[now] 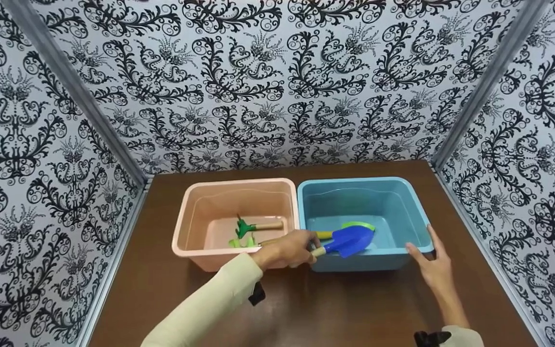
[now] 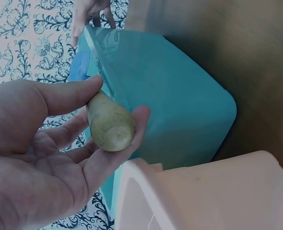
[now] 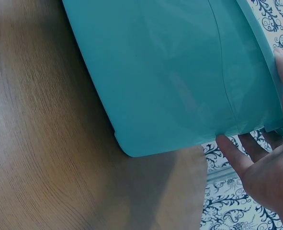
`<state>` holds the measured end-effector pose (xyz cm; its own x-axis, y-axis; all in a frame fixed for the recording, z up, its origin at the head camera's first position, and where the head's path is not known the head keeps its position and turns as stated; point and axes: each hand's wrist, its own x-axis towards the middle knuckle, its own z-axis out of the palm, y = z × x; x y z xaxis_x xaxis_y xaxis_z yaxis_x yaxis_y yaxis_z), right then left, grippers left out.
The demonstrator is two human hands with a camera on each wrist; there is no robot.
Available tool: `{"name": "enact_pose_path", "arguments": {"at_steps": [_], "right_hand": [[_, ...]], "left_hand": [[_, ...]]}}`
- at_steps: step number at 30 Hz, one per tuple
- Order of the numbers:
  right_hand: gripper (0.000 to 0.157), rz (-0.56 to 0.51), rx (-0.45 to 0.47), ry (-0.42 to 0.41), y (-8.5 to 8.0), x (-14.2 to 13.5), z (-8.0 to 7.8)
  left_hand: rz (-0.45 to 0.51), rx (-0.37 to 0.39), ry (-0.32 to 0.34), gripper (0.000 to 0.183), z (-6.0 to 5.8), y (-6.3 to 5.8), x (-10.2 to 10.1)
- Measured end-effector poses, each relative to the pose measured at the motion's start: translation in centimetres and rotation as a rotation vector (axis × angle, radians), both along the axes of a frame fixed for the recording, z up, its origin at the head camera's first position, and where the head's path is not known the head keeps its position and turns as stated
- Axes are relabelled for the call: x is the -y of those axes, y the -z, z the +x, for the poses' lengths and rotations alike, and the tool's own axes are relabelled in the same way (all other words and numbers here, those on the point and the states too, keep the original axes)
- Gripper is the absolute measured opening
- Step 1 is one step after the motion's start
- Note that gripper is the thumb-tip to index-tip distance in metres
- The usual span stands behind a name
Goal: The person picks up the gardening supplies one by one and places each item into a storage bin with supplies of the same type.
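My left hand [image 1: 294, 248] holds a blue garden trowel [image 1: 353, 240] by its wooden handle [image 2: 111, 122], the thumb and fingers pinching it. The trowel's blade hangs over the front rim of a blue tub [image 1: 362, 262]. My right hand [image 1: 435, 264] touches that tub's front right corner, its fingers fairly straight along the side and its thumb near the rim. Inside the blue tub lies a yellow-handled tool [image 1: 324, 235] with a light green part [image 1: 366, 225], partly hidden by the trowel.
A peach tub [image 1: 205, 259] stands against the blue one on the left. It contains a green hand rake [image 1: 244, 227] with a wooden handle and a light green tool [image 1: 240, 243], partly hidden. Both tubs are on a brown wooden table [image 1: 335, 308] between patterned walls [image 1: 258, 86].
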<state>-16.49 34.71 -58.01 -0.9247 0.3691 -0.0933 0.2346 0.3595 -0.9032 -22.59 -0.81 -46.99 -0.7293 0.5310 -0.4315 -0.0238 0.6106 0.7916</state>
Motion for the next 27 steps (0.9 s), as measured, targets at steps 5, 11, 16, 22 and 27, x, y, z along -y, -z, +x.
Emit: {"name": "enact_pose_path", "arguments": {"at_steps": [5,11,16,22,27], "right_hand": [[0.089,0.007,-0.032,0.006,0.3,0.0,-0.1],[0.089,0.013,-0.036,0.012,0.3,0.0,-0.1],[0.089,0.004,-0.037,0.007,0.2,-0.1,-0.2],[0.090,0.007,-0.028,0.024,0.1,0.0,-0.3],[0.091,-0.001,-0.014,0.021,0.0,0.0,-0.2]], "left_hand": [[-0.141,-0.174,0.106,0.028,-0.8,-0.3,-0.5],[-0.242,-0.299,0.172,0.030,-1.9,-0.4,-1.2],[-0.355,-0.454,0.212,0.028,-2.6,-0.4,-2.0],[-0.446,-0.522,0.203,0.023,-3.2,-1.2,-3.6],[-0.484,-0.564,0.184,0.023,-3.8,-1.7,-4.8]]}}
